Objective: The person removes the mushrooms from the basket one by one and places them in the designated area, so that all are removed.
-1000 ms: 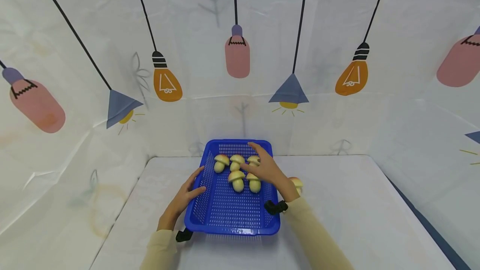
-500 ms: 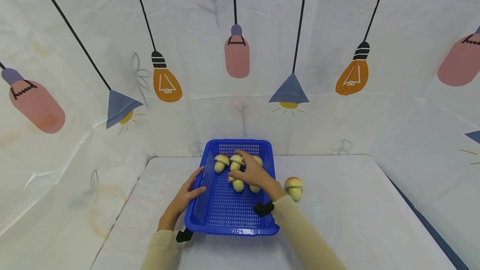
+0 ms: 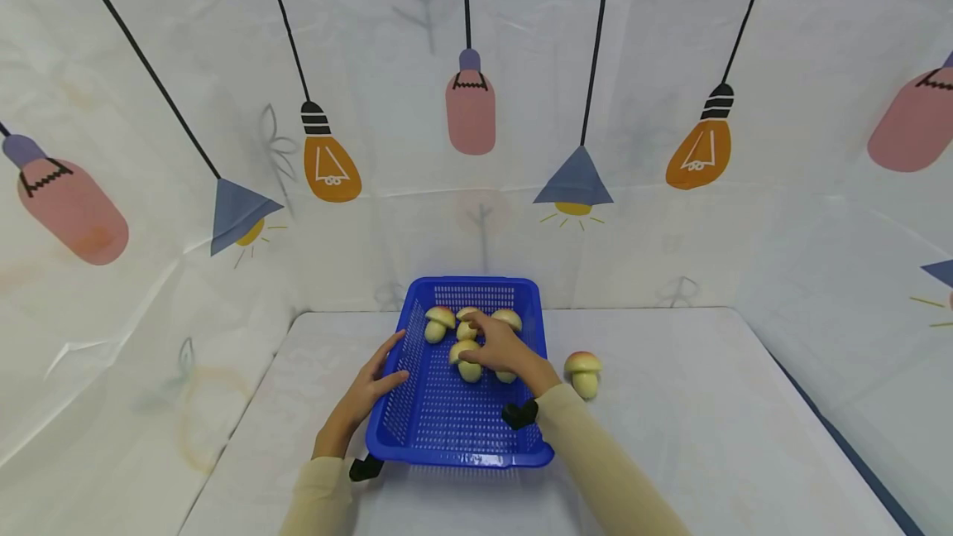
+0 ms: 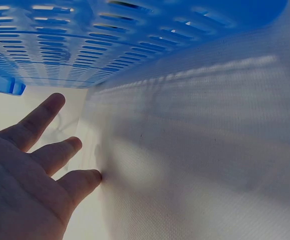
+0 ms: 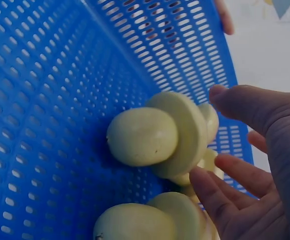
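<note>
A blue plastic basket [image 3: 454,433] with slotted walls holds several toy mushrooms with yellowish stems and reddish-topped caps. My left hand [image 3: 365,391] is at its left rim, thumb toward the inside, and its other fingers [image 4: 57,155] extend straight outside the wall in the left wrist view. Over the mushrooms reaches my right hand [image 3: 508,347], thumb and fingers spread around the cap of the front toy mushroom [image 3: 469,372]. A gap shows between palm and cap in the right wrist view. The hand partly covers the front right mushroom [image 3: 506,376].
Another toy mushroom [image 3: 584,379] stands on the white table [image 3: 715,420], right of the basket. Behind the table hangs a white sheet [image 3: 417,238] printed with lamps. Black straps [image 3: 519,414] circle the wrists.
My right hand has moved left and down from the basket's right side onto the front mushroom, which has shifted slightly left. The mushroom outside has come into fuller view. My left hand stays put.
</note>
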`<state>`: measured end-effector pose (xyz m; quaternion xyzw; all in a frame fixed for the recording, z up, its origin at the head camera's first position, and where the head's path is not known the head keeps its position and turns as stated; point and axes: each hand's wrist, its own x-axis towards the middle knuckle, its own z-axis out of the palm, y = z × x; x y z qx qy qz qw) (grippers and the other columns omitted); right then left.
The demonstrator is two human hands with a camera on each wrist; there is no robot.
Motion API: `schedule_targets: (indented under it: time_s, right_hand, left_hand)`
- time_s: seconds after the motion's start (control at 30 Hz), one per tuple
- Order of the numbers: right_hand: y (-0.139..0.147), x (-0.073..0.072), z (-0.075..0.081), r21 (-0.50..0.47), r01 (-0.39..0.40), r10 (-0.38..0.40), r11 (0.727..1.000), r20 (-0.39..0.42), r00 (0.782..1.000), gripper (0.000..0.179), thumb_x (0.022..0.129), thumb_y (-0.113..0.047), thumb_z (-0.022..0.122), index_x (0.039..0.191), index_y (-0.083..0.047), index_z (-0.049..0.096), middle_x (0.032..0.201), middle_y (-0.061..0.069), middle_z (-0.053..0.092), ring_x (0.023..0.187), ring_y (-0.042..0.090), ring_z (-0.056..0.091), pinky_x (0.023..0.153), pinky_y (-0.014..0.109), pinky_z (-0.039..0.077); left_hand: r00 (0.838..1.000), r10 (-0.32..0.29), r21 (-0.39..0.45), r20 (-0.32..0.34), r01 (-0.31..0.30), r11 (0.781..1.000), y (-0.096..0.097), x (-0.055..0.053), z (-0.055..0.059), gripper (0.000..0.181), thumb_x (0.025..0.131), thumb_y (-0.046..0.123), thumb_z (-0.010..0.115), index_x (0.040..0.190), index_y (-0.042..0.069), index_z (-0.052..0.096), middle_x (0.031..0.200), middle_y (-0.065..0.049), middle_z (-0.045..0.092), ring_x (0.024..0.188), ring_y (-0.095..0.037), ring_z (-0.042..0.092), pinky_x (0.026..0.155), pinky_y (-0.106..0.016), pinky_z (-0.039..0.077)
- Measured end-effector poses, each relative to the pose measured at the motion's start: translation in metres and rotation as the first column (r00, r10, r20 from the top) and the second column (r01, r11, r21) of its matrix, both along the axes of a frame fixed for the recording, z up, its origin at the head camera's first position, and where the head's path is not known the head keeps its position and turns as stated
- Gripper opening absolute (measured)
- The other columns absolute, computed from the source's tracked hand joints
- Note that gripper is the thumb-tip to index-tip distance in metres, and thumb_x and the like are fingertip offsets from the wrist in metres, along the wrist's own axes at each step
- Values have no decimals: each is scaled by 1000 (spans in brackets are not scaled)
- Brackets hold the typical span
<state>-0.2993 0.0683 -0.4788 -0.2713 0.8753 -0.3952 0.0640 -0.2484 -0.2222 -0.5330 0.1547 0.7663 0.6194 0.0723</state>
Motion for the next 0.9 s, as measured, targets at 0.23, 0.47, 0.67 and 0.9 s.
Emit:
schedule_targets:
  time_s: [0.23, 0.47, 0.67, 0.9]
  right_hand:
    - [-6, -3, -5, 85, -42, 41, 995, 17, 999, 57, 92, -16, 77, 143, -4, 54, 141, 18, 61, 131, 35, 59, 102, 48, 52]
    - [-12, -2, -4, 129, -61, 63, 990, -5, 998, 50, 90, -12, 78, 136, -1, 60, 137, 19, 64, 125, 35, 62, 100, 47, 53]
    - [-15, -4, -6, 200, -52, 59, 978, -28, 998, 42, 89, -13, 79, 129, -4, 66, 126, 10, 70, 105, 22, 67, 89, 37, 55]
    - [-16, -5, -8, 181, -50, 55, 982, -20, 998, 34, 88, -10, 80, 120, -7, 71, 116, 6, 72, 99, 19, 66, 86, 35, 55]
  left_hand:
    - [1000, 8, 0, 8, -8, 1000, 0, 0, 0, 73, 101, 20, 59, 165, 24, 23, 158, -33, 35, 130, -49, 53, 94, -52, 56]
    - [1000, -2, -2, 3, 2, 1000, -1, 0, 1, 73, 102, 21, 58, 165, 24, 22, 158, -33, 35, 130, -49, 53, 93, -51, 57]
    - [1000, -12, 4, -2, 12, 1000, -1, 0, 0, 73, 102, 19, 58, 165, 23, 22, 157, -34, 36, 128, -48, 54, 92, -51, 57]
    - [1000, -11, 5, 3, 11, 1000, -1, 0, 1, 73, 102, 19, 58, 165, 23, 22, 157, -34, 36, 127, -48, 56, 91, -51, 58]
